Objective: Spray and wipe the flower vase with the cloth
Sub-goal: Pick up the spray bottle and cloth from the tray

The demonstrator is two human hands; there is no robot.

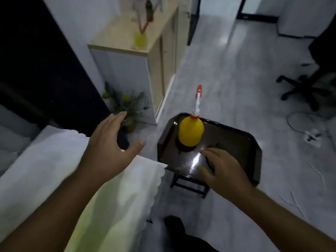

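Observation:
A yellow flower vase (139, 40) with reddish stems stands on a low cabinet (116, 36) at the far left. A yellow spray bottle (190, 132) with a white and red nozzle stands upright on a dark tray (254, 148). My right hand (224, 170) rests on the tray just in front of the bottle, its fingers over a thin dark thing (210, 163) that is too blurred to name. My left hand (109, 142) hovers with fingers spread and nothing in it, to the left of the tray.
The tray sits on a small dark stool (189, 186) on the grey floor. A white-covered surface (45, 170) fills the lower left. A potted plant (127, 106) stands by the cabinet. An office chair (307, 84) and cables (309, 131) lie to the right.

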